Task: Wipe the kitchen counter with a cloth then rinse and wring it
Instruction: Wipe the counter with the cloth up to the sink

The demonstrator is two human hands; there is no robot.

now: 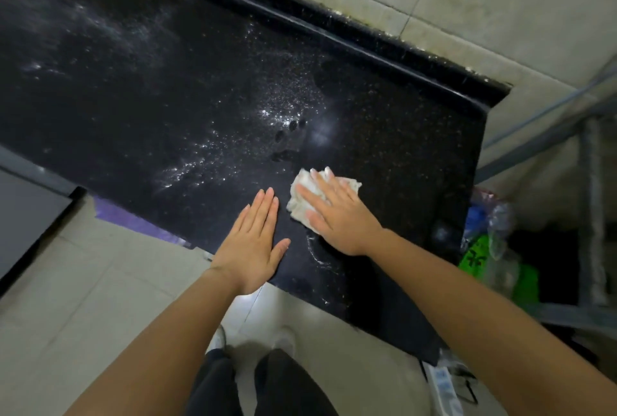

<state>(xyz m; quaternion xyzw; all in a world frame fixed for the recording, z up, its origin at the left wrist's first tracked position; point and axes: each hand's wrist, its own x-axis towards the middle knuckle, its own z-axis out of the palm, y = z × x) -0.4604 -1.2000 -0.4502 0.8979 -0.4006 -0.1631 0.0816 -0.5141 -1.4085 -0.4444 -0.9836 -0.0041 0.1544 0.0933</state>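
Note:
The black speckled counter [167,88] runs from the upper left to the lower right, dusted with white powder and marked with finger smudges near its middle. A crumpled white cloth [304,191] lies on the counter close to the front edge. My right hand [337,215] presses flat on the cloth with straight, spread fingers. My left hand [253,245] rests flat on the counter's front edge just left of the cloth, fingers together and straight, touching no cloth.
A raised black backsplash [334,28] borders the counter's far side against a tiled wall. To the right of the counter's end stand a metal rack [591,215] and plastic bags and bottles [490,242]. Tiled floor and my legs are below.

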